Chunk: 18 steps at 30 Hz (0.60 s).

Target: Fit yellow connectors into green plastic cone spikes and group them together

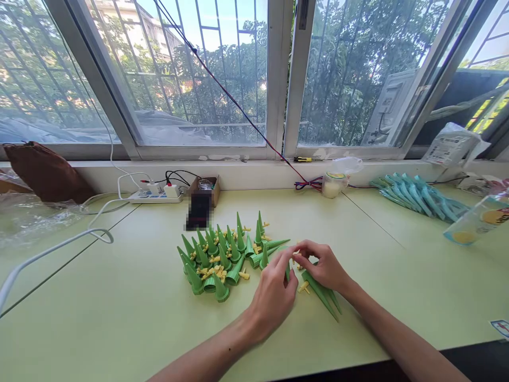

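My left hand [276, 286] is closed around a green watering spike [287, 271], mostly hidden by the fingers. My right hand [324, 265] meets it fingertip to fingertip, pinching what looks like a small yellow valve [295, 258]; the fingers cover most of it. Left of my hands stands a cluster of green cone-shaped spikes [212, 245], several upright and others lying on their sides. Yellow valves [214, 259] are scattered among them. Below my right hand, two long green spikes [323, 297] lie on the table, with a loose yellow valve [304, 287] beside them.
The pale green table [131, 307] runs to the window wall. Along the back are a power strip [155, 197] with cables, a small cardboard box [214, 191], a lidded jar [333, 185] and teal packets [417, 196]. A plastic pouch [477, 217] lies at the right.
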{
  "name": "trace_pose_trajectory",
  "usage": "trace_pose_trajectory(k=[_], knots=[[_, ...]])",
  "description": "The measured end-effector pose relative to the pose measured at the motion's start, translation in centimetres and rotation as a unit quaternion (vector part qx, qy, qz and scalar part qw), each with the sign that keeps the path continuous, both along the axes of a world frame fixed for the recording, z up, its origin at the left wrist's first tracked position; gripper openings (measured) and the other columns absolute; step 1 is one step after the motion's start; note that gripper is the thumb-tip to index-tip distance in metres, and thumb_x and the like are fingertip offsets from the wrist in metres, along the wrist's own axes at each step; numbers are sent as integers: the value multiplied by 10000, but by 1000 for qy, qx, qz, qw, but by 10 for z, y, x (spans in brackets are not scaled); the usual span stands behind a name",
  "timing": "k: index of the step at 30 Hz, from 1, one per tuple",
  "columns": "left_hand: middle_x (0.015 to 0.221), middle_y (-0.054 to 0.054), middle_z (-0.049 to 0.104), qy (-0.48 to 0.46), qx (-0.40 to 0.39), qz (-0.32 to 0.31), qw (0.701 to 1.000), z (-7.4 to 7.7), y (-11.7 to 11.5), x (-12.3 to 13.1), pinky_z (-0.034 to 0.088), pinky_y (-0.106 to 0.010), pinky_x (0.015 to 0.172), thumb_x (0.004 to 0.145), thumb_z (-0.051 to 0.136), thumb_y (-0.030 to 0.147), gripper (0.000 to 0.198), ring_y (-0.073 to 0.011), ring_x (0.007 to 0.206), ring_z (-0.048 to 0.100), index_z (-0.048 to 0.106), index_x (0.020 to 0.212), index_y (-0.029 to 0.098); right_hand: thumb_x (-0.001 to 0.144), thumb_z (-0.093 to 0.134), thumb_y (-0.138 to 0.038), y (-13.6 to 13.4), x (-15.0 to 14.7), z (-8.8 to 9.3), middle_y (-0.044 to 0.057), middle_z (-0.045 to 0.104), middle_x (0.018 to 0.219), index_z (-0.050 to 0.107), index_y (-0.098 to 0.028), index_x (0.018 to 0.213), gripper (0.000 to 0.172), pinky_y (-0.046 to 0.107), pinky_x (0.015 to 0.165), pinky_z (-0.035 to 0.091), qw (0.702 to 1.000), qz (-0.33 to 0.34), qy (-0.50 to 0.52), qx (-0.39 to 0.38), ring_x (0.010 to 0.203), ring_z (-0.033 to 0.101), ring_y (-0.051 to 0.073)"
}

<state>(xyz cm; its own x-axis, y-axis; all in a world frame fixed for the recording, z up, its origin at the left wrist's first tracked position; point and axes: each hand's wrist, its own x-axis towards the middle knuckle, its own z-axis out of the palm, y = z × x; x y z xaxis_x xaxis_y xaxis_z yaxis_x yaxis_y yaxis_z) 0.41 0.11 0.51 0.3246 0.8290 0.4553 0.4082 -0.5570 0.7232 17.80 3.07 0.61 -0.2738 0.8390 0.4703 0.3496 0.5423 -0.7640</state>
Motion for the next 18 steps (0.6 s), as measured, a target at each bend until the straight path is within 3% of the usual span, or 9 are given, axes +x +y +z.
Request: trace_pose_trajectory(k=[2,7,12,18], knots=[[1452,-90,538,2,4,-4,1000,0,-1,0,579,-284,740,875,460,24,630,-130,790,662,488,1439,303,966,584,-352,1,0,-1,-15,587,665,679,-189,985,190,264,589,466,1000,5,0,-3,602,523,138],[1546,-122,420,-11,-19,22,1000,-4,-2,1,589,-285,686,865,513,31,613,-36,524,561,529,1400,330,962,593,-343,1,0,-2,0,645,705,697,-193,950,183,266,614,486,1000,5,3,-12,628,565,142],[1588,-149,318,-35,-48,22,998,-7,0,2,599,-289,689,872,580,84,584,-47,610,587,493,1406,302,935,632,-333,0,-1,0,24,690,759,696,-185,918,162,284,659,526,1000,-5,27,-9,682,622,161],[1442,-117,456,-63,-39,32,997,-7,2,2,600,-306,721,852,619,67,572,-68,657,593,449,1359,267,918,654,-364,-2,-1,0,45,714,795,709,-185,931,188,293,662,551,999,-15,46,5,696,648,174]])
